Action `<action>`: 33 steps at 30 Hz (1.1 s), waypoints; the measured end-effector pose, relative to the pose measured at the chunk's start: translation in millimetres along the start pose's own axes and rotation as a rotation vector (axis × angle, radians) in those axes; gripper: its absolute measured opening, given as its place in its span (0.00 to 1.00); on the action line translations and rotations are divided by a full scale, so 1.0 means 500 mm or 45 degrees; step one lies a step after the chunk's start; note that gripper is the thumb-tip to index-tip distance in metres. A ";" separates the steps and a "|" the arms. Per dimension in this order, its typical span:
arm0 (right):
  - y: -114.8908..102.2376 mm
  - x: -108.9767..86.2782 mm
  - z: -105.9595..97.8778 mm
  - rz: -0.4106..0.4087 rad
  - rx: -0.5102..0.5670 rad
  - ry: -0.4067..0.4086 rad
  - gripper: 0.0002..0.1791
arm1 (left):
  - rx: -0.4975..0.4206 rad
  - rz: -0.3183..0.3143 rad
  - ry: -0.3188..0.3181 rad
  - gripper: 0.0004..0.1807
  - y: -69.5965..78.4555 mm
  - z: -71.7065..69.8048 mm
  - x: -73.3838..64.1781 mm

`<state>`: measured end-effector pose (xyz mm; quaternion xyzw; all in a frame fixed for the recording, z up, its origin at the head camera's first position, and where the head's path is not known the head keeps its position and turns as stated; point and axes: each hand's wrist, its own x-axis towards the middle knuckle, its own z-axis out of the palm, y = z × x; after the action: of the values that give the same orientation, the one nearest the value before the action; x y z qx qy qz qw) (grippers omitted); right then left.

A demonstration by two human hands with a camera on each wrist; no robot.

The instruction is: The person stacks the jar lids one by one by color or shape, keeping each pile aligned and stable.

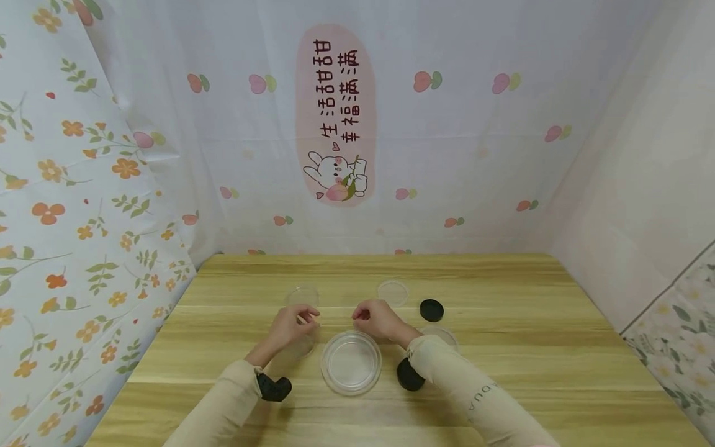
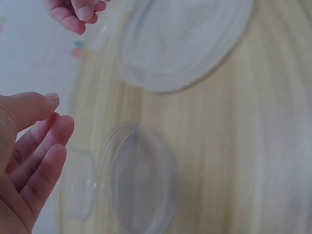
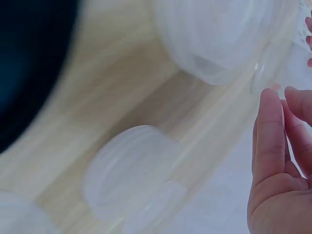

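My left hand (image 1: 293,324) hovers over the left of the table, near two small clear round dishes, one farther back (image 1: 303,292) and one nearer (image 1: 305,347). Its thumb and fingers are loosely bent, with nothing visible between them in the left wrist view. Across from it, my right hand (image 1: 380,319) is held above the back of a large clear round dish (image 1: 352,363). The right wrist view shows its fingers (image 3: 270,131) fairly straight, thumb close by, nothing visible in them. Beyond the right hand lies another small clear dish (image 1: 393,293).
A black round disc (image 1: 432,310) lies at the right, with another clear dish (image 1: 444,336) partly behind the right sleeve. A black round object (image 1: 411,375) shows beside that forearm. The wooden table (image 1: 503,279) meets a printed cloth backdrop (image 1: 475,136).
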<state>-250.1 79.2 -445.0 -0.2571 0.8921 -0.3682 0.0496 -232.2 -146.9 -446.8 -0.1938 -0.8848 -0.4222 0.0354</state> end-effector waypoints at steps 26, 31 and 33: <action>0.040 0.164 0.109 -0.004 0.047 0.133 0.11 | -0.113 -0.424 0.340 0.12 -0.100 -0.065 0.014; 0.185 0.253 0.209 -0.065 0.031 0.172 0.16 | -0.180 -0.580 0.352 0.15 -0.115 -0.061 0.013; 0.187 0.258 0.213 -0.010 0.068 0.122 0.17 | -0.202 -0.619 0.359 0.17 -0.119 -0.059 0.014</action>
<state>-371.5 3.7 -573.1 -0.2412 0.8824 -0.4037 0.0124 -263.6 -200.9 -470.0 0.0825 -0.8558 -0.5091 0.0405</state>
